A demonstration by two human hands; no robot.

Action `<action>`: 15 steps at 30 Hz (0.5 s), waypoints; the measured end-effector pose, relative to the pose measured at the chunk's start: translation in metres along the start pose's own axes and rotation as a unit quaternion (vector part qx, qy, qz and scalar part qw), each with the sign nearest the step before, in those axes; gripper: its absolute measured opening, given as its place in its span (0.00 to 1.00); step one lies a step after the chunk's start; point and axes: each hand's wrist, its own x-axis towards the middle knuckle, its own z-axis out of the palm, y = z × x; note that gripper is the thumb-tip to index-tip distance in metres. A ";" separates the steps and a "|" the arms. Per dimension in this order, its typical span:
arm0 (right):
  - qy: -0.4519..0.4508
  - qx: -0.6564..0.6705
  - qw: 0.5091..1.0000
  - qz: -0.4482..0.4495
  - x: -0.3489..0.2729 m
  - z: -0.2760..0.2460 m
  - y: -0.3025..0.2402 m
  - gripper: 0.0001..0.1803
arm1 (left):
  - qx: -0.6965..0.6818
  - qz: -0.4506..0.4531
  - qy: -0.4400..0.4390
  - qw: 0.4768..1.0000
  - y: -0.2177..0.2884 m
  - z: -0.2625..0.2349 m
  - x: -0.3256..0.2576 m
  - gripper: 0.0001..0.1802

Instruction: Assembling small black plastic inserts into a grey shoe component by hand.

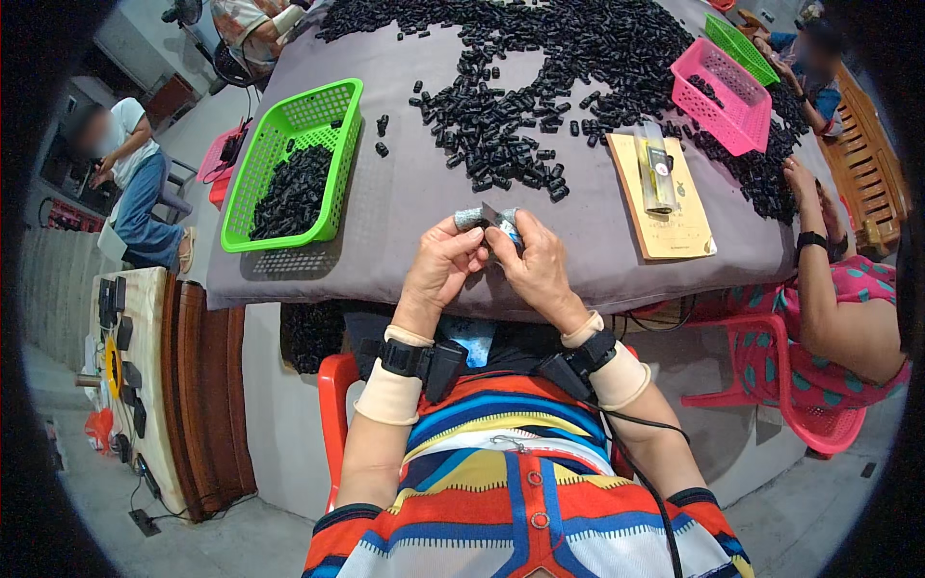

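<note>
Left hand (438, 265) and right hand (532, 262) both pinched a small grey-blue piece (489, 220), possibly tape-wrapped, at table edge (617, 275); green basket (295, 164) sat left of them.

A worktop (405, 202) covered with grey cloth carries a broad scatter of small black parts (540, 87) across its far and middle area. At the left stands a green basket (339, 101) partly filled with them. Far right sit a pink basket (742, 120) and a second green basket (737, 43). Right of centre lies a tan card (674, 226) with what looks like a slim packet (657, 169) on it.
</note>
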 end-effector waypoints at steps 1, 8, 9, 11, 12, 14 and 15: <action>-0.001 0.000 1.000 -0.001 0.000 0.000 0.000 0.16 | -0.002 0.001 0.001 1.000 0.000 -0.001 0.000 0.09; -0.018 0.007 0.999 0.026 0.001 -0.003 -0.002 0.16 | -0.008 0.024 -0.006 1.000 -0.004 -0.004 0.000 0.10; -0.015 0.011 0.999 0.029 0.002 -0.003 -0.004 0.16 | -0.008 0.024 -0.006 1.000 -0.004 -0.005 0.000 0.10; -0.014 0.009 0.999 0.027 0.002 -0.004 -0.005 0.16 | -0.011 0.029 -0.026 0.999 -0.004 -0.007 0.000 0.11; -0.012 0.008 1.000 0.025 0.002 -0.004 -0.005 0.16 | -0.011 0.029 -0.026 0.999 -0.004 -0.007 -0.001 0.11; -0.014 0.006 1.000 0.024 0.002 -0.004 -0.003 0.16 | -0.012 0.024 -0.020 0.999 -0.004 -0.005 -0.001 0.11; -0.016 0.005 1.000 0.022 0.002 -0.004 -0.003 0.16 | -0.012 0.024 -0.021 0.999 -0.004 -0.005 0.000 0.11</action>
